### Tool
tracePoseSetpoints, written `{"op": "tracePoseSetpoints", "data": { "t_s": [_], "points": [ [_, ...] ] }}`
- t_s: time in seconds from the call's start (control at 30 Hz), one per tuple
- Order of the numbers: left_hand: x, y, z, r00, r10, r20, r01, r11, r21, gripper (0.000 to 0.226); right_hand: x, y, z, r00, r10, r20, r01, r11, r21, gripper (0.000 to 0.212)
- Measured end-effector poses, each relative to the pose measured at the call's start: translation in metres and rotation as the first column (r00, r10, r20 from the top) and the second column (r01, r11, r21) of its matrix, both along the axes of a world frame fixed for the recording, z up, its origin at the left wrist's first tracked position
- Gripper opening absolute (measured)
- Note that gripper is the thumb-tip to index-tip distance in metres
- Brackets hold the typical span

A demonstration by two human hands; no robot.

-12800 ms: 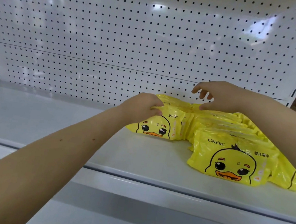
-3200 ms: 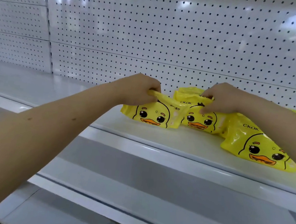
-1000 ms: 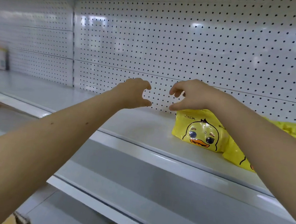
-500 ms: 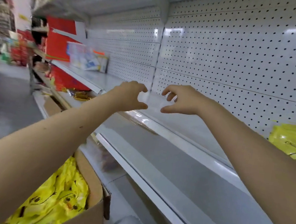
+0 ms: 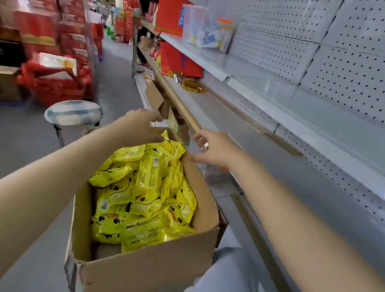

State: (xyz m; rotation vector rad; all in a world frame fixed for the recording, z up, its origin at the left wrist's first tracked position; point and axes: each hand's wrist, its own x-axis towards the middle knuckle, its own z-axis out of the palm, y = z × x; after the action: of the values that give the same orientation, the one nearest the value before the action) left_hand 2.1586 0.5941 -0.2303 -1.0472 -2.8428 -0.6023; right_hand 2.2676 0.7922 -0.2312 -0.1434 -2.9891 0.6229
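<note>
While hovering over one cardboard box (image 5: 144,281), left grip (image 5: 142,127) and right grip (image 5: 213,148) are spread, holding nothing. Inside, yellow duck packs (image 5: 145,201) heaped, over ten, exact count unclear.

At ten o'clock the red cartons (image 5: 58,5) are smeared by motion and their print cannot be read. At six o'clock the bottom edge cuts off the base of the cardboard box (image 5: 144,279), and the upper yellow packs (image 5: 145,196) bury those beneath. The left hand (image 5: 140,124) blurs at its fingers (image 5: 156,116). The left forearm hides most of the stool (image 5: 73,111) legs.
</note>
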Motion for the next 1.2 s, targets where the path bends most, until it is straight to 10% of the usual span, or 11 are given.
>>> {"op": "tracePoseSetpoints", "data": {
  "t_s": [0.6, 1.2],
  "points": [
    [0.007, -0.03, -0.232, 0.778, 0.124, 0.617, -0.12, 0.992, -0.048, 0.059, -0.02, -0.02, -0.223, 0.872, 0.084, 0.482, 0.002, 0.984, -0.176, 0.061],
    [0.018, -0.024, -0.251, 0.737, 0.25, 0.628, -0.133, 0.964, -0.229, 0.062, -0.014, -0.022, -0.239, 0.777, 0.125, 0.616, -0.148, 0.989, -0.013, 0.067]
  ]
}}
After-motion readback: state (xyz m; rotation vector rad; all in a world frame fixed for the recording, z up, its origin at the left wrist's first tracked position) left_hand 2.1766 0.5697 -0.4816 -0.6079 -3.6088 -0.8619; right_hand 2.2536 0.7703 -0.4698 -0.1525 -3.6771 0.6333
